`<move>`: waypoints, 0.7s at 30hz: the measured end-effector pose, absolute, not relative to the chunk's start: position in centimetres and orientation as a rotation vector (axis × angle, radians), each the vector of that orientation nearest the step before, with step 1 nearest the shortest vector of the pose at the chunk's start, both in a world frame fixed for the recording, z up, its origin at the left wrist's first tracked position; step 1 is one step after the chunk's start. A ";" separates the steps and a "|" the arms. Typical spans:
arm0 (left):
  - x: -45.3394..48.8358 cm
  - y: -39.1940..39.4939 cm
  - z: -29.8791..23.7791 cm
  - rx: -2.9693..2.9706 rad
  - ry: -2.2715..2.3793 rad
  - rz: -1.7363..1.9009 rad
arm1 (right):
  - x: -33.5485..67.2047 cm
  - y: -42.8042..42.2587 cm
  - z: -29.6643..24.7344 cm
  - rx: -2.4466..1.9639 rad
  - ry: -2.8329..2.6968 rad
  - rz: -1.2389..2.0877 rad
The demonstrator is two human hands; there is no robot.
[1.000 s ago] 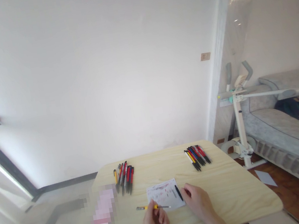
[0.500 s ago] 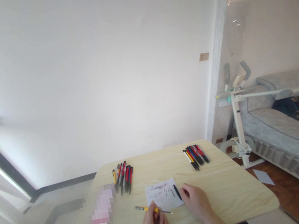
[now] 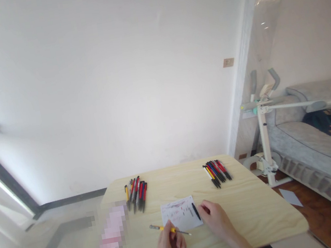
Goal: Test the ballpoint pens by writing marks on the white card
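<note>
My left hand (image 3: 171, 246) is closed in a pinch on a yellow pen (image 3: 169, 230) that lies almost level, its tip pointing right over the lower edge of a small white paper (image 3: 179, 214) with red and dark scribbles. My right hand (image 3: 217, 219) rests on the wooden table (image 3: 257, 210) at the paper's right edge, fingers curled, touching a black pen part (image 3: 195, 211) that lies on the paper. Whether it grips that part I cannot make out.
One bundle of pens (image 3: 136, 192) lies at the table's back left, another bundle of pens (image 3: 217, 172) at the back right. A blurred pink patch (image 3: 111, 232) sits on the left. A grey sofa (image 3: 321, 135) and a white stand (image 3: 264, 140) are to the right.
The yellow pen in my left hand has tilted slightly, tip lower to the right. Both hands stay by the paper; the view has shifted a little.
</note>
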State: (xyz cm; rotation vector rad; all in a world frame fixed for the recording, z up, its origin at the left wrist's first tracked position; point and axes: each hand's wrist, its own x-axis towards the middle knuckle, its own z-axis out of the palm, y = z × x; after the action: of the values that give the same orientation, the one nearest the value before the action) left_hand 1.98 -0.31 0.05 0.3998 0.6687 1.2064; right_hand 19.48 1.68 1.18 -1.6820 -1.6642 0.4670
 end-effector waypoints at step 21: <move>2.0 -0.4 0.3 0.361 0.675 1.233 | 15.3 0.4 6.8 -1.231 -1.955 1.128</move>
State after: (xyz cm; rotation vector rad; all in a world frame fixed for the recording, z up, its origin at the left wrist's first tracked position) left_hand 1.97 -0.43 0.33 0.3605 0.6754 1.2328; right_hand 15.34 0.39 6.76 -1.2309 -1.9548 1.1279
